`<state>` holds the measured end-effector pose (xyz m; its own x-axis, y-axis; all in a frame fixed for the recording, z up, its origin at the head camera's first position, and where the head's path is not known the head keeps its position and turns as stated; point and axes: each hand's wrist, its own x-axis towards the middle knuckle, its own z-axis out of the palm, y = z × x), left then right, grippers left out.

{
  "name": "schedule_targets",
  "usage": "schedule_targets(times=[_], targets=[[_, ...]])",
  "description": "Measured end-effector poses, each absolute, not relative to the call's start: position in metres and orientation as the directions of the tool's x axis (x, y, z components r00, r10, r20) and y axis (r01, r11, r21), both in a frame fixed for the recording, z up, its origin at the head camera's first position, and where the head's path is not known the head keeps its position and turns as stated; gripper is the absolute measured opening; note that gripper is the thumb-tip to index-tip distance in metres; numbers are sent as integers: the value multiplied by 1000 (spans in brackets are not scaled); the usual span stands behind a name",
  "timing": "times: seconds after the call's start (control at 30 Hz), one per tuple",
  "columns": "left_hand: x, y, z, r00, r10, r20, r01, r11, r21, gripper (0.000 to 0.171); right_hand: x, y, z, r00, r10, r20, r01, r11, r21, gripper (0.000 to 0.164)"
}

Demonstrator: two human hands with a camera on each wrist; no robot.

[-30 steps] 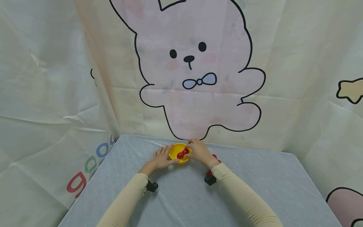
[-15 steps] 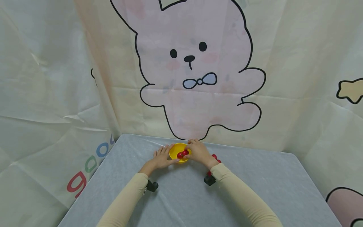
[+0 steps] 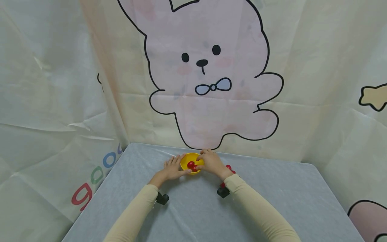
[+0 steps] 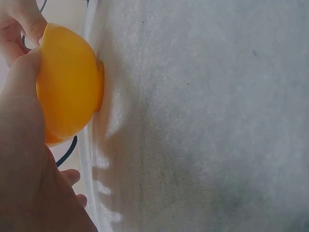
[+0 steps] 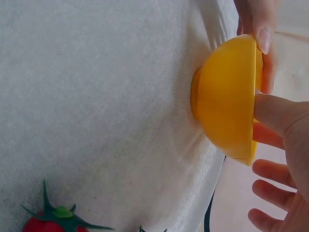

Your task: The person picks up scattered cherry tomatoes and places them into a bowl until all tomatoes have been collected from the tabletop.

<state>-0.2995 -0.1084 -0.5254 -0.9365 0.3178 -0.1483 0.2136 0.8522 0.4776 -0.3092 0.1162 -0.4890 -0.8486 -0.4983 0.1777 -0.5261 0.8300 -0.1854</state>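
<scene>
Near the table's far edge, a yellow bowl [image 3: 190, 157] stands upright with two red cherry tomatoes [image 3: 190, 164] visible inside. My left hand [image 3: 172, 169] holds its left side, thumb along the near rim and fingers spread toward the far rim. From the right, my right hand [image 3: 211, 162] reaches over the rim, thumb and forefinger parted inside the bowl beside the tomatoes. In the right wrist view, the other right fingers [image 5: 273, 193] extend loosely past the bowl. Its wall hides the tomatoes in both wrist views.
A cherry tomato [image 5: 46, 224] with a green calyx lies on the grey-blue cloth [image 5: 96, 96], near the right forearm. More red tomatoes [image 3: 228, 166] show partly behind that arm. A curtain with a cartoon bear [image 3: 205, 111] hangs right behind the table.
The tomato between my right thumb and forefinger has dropped lower into the bowl, and the other has shifted slightly up and left. My left hand and the bowl have stayed in place.
</scene>
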Motion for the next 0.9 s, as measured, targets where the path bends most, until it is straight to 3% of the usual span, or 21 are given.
schedule_targets(times=[0.9], targets=[[-297, -107, -522, -938, 311, -154, 201, 849, 489, 94, -314, 128, -473, -848, -487, 208, -527, 813, -248, 35]])
